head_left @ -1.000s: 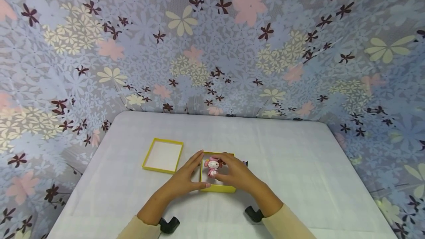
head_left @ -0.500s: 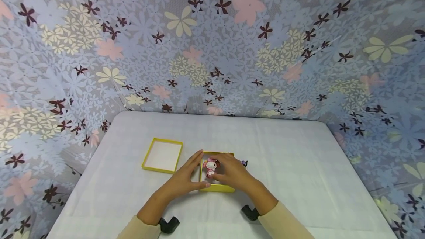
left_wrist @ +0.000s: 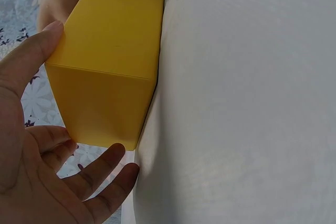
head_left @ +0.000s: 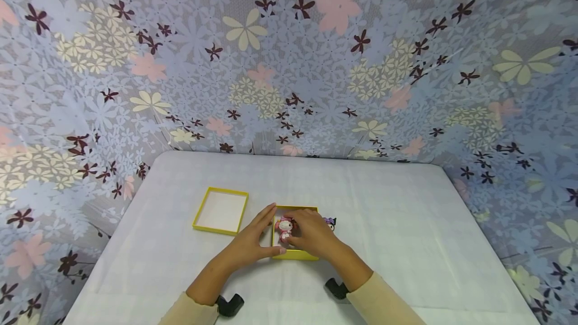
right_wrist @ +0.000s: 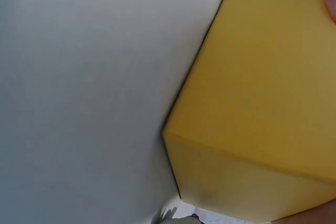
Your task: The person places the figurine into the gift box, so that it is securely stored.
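My left hand (head_left: 250, 239) steadies an open yellow box (head_left: 295, 255) at its left side. Its thumb lies on the front rim and its fingertips reach the far left corner; in the left wrist view, the thumb and fingers (left_wrist: 97, 174) bracket the box's corner. Inside the box, my right hand (head_left: 313, 232) holds a small pink figurine (head_left: 284, 228) with a white face, thumb low and fingers over its top. The figurine stands upright near the left wall. My right hand covers part of the box's interior. Only the box's outer walls (right_wrist: 262, 87) show in the right wrist view.
A shallow yellow-rimmed lid (head_left: 221, 230) lies on the white table (head_left: 384, 204), left of the box. Just beyond the box's right side is a purple, black and white figurine (head_left: 331, 223), partly hidden by my right hand. A floral curtain (head_left: 289, 64) rises behind the table.
My right hand and the pink figurine have shifted slightly left within the box. More of the purple and black figurine shows now. My left hand has stayed on the box.
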{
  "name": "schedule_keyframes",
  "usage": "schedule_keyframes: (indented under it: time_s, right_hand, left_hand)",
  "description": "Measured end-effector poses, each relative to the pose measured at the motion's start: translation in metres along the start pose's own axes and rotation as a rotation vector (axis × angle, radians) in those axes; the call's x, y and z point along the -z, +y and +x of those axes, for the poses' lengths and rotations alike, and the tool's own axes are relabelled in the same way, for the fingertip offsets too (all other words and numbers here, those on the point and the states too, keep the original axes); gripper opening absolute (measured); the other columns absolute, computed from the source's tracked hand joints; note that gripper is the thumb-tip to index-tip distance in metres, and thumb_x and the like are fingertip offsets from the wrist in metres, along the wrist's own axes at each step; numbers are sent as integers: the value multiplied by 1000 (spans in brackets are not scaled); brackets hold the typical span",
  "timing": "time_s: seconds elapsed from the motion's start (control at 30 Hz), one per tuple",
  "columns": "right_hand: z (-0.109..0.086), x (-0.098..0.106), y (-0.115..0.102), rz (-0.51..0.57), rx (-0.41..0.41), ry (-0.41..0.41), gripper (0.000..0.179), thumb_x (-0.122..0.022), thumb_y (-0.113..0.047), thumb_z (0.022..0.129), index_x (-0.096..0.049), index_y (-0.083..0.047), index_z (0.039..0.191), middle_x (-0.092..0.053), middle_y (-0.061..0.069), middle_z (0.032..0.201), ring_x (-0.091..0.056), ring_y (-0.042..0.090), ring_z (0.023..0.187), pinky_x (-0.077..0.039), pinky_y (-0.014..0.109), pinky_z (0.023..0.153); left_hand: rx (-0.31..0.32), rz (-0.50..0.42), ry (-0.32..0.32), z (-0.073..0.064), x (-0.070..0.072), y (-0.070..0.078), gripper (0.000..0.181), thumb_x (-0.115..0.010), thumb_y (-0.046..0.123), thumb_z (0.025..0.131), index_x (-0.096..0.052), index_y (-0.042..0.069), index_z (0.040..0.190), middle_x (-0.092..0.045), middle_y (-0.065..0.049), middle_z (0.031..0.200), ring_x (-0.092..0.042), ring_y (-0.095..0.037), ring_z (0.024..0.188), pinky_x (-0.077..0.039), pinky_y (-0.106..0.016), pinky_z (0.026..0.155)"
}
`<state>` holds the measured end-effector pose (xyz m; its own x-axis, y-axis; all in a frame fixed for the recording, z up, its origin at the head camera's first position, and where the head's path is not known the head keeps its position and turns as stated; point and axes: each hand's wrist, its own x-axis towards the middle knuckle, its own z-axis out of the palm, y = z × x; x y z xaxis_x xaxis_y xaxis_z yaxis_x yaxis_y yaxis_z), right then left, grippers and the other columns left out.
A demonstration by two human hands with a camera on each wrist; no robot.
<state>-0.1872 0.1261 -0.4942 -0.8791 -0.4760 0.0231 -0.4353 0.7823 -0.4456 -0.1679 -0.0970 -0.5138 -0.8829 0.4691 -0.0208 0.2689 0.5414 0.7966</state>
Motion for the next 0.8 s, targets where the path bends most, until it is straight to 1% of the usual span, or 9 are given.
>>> schedule_keyframes:
  time_s: [0.1,0.17,0.27,0.33,0.4,0.47,0.53,0.67,0.8]
  right_hand:
    - [1,0,-1,-7,-14,-5,59,-83,-36,85,-62,-13,135,-68,3,132,-60,28,123,-46,51,109]
    - [2,-1,-2,-10,-27,-11,60,-82,-37,85,-61,-13,136,-70,1,125,-61,26,120,-46,50,107]
    - [3,-1,-2,-13,-47,-11,62,-82,-38,85,-60,-14,138,-70,-1,119,-60,25,120,-45,49,108]
    - [4,-2,-1,-13,-54,-8,62,-81,-39,86,-59,-15,139,-70,-1,120,-59,26,123,-44,50,110]
    - [4,-2,-1,-19,-48,0,62,-81,-39,86,-60,-15,138,-68,1,128,-58,28,128,-44,52,112]
    - [4,-1,-2,-29,-41,6,61,-81,-39,85,-60,-16,138,-66,2,131,-58,29,128,-45,53,111]
    - [4,-1,-2,-47,-31,15,61,-81,-39,85,-60,-16,137,-65,3,131,-60,29,125,-48,52,108]
    - [3,-2,-2,-80,-23,31,60,-82,-39,84,-62,-14,135,-64,1,122,-64,25,112,-53,47,99]
    - [3,-3,-3,-89,-29,33,60,-83,-39,83,-63,-14,134,-64,0,119,-64,21,105,-55,44,95]
  left_hand:
    - [0,-2,0,0,0,-1,108,-77,61,81,-18,26,164,-9,11,172,-16,-21,158,-28,-55,124]
    - [3,-3,0,0,0,-1,108,-77,62,81,-18,27,164,-9,11,172,-16,-20,158,-28,-55,124]
    - [7,0,-1,0,0,-1,107,-76,63,80,-18,28,164,-9,11,172,-16,-20,158,-27,-54,125]
    - [8,1,-2,0,0,-1,107,-76,63,80,-18,29,163,-9,11,172,-15,-19,158,-27,-54,125]
    - [8,-1,-1,0,0,-1,107,-77,62,80,-18,29,163,-9,11,172,-15,-20,158,-27,-54,125]
    - [7,0,-1,0,0,0,107,-76,62,80,-17,28,164,-9,11,172,-16,-20,158,-27,-54,125]
    - [6,3,0,0,0,0,108,-76,63,80,-17,28,164,-9,11,172,-15,-20,158,-27,-54,125]
    - [4,8,0,0,0,0,107,-75,64,81,-17,29,164,-9,11,172,-15,-19,158,-27,-54,125]
    - [4,8,-1,0,-1,0,107,-75,64,81,-17,30,163,-8,11,172,-15,-19,158,-27,-54,125]
